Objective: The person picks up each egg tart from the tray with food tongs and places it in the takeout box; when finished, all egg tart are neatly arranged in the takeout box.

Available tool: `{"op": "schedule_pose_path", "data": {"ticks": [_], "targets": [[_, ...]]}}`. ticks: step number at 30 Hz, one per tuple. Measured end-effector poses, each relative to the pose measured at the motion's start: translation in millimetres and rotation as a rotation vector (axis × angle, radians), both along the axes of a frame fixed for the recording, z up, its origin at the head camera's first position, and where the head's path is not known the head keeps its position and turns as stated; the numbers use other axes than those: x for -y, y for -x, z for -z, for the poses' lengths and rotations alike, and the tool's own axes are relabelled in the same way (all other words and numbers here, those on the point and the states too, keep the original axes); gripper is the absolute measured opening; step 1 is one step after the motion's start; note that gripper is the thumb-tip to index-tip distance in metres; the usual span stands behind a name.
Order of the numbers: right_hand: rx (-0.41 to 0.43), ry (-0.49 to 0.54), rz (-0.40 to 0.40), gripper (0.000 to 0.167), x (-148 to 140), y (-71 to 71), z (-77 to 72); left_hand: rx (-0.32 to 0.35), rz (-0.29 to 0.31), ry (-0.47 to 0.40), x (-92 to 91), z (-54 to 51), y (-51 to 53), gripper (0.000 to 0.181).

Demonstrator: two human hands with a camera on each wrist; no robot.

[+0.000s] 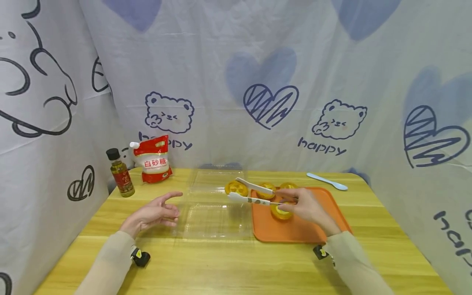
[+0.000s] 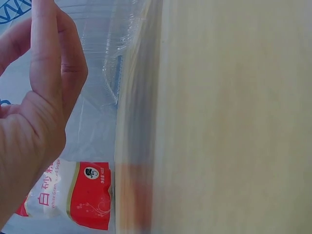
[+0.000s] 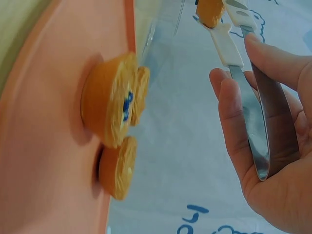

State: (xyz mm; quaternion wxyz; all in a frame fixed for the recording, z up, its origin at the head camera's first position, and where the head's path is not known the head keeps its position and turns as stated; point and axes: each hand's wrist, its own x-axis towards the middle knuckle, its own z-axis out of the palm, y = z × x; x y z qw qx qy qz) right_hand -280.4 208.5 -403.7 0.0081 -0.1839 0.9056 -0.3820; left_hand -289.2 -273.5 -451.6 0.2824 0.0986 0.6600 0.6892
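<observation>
My right hand (image 1: 306, 207) grips metal tongs with white tips (image 1: 258, 200), which pinch a round yellow tart (image 1: 236, 188) above the right side of a clear plastic container (image 1: 217, 219). In the right wrist view, the thumb and fingers of my right hand (image 3: 273, 126) wrap the tongs' metal arms (image 3: 251, 117), with the tart (image 3: 210, 12) between the tips. Three other tarts (image 1: 282, 211) sit on the orange tray (image 1: 309, 229). My left hand (image 1: 156, 213), fingers spread and slightly bent, holds nothing left of the container; the left wrist view shows this hand (image 2: 44, 92) too.
A red and white sugar bag (image 1: 155, 159) and an oil bottle (image 1: 122, 176) with a black cap stand at the back left. A pale blue spatula (image 1: 327, 181) lies behind the tray. Printed curtains hang behind the wooden table (image 1: 228, 266) and at its sides.
</observation>
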Motion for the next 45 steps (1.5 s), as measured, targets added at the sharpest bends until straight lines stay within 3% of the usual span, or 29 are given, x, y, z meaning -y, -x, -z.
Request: {"op": "schedule_pose_path", "data": {"ticks": [13,32,45], "targets": [[0.024,-0.003,-0.086,0.041,29,-1.2,12.1,0.006,0.002,0.006,-2.5,0.5,1.5,0.086],[-0.081,-0.121,-0.171,0.039,69,1.5,24.5,0.005,0.004,0.018,-1.6,0.3,0.2,0.085],[-0.083,-0.194,-0.156,0.042,91,9.1,24.1,0.008,-0.001,0.04,-2.6,-0.6,1.0,0.084]]}}
